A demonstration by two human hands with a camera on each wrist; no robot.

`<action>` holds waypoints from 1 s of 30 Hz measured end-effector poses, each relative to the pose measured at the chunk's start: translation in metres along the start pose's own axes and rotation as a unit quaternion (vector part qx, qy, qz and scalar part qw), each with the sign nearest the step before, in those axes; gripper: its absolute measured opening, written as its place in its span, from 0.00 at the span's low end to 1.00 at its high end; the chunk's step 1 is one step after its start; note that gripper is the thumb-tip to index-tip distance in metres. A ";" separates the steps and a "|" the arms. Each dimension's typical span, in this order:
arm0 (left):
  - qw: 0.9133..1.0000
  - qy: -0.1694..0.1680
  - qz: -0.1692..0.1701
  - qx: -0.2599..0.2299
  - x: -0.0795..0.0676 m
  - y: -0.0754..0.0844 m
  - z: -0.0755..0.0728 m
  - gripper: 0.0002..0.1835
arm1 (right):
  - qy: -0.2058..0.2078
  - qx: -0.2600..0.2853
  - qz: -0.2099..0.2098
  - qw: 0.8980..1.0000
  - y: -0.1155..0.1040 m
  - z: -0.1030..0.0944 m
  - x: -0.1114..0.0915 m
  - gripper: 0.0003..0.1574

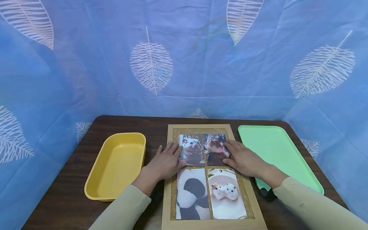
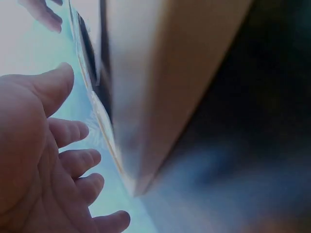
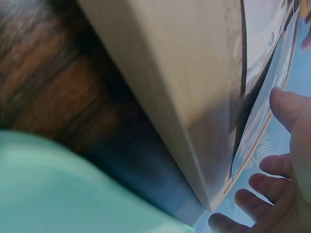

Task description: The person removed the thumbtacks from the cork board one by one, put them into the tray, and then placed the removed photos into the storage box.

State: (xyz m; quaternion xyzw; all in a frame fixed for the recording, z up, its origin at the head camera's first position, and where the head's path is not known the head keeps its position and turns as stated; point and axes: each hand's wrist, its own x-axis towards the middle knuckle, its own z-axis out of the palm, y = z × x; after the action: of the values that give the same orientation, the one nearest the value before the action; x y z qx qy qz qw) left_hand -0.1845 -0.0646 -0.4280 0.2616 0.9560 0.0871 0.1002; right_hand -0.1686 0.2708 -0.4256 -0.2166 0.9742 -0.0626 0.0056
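Observation:
A wood-framed cork board (image 1: 214,225) lies on the table with two upper and two lower photos on it. My left hand (image 1: 166,161) is at its left side, fingertips by the hamster photo with a crown (image 1: 192,153). Opposite it, my right hand (image 1: 244,158) has its fingertips at the right edge of the dark animal photo (image 1: 215,151). Both hands have loosely spread fingers and grip nothing. Below are a panda photo (image 1: 192,195) and a photo of two small white animals (image 1: 227,195), each with a pin near its top. In the right wrist view, a photo (image 3: 265,109) stands slightly off the board.
A yellow tray (image 1: 115,172) sits left of the board on the dark wooden table (image 1: 72,191). To the right lies a green tray (image 1: 276,150), with a small black object (image 1: 268,195) by its near corner. Blue leaf-patterned cloth (image 1: 195,64) hangs behind.

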 end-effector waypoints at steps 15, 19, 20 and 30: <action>0.999 -0.046 -0.009 0.009 0.015 -0.004 0.003 0.37 | -0.037 0.005 -0.003 0.999 0.006 -0.001 -0.002 0.46; 0.999 -0.044 0.000 0.010 0.015 -0.009 0.006 0.37 | -0.039 0.005 -0.001 0.999 0.008 0.000 -0.003 0.46; 0.999 -0.043 0.003 0.011 0.015 -0.010 0.007 0.38 | -0.040 0.005 0.000 0.999 0.009 0.001 -0.003 0.46; 0.999 -0.025 0.021 -0.003 0.016 -0.015 0.009 0.38 | -0.039 -0.005 -0.030 0.999 0.015 -0.009 0.006 0.39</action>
State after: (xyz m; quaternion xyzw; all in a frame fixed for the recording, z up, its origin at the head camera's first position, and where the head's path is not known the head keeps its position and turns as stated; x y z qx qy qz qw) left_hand -0.2028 -0.0677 -0.4418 0.2833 0.9473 0.0851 0.1232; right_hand -0.1802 0.2829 -0.4181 -0.2482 0.9666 -0.0490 0.0407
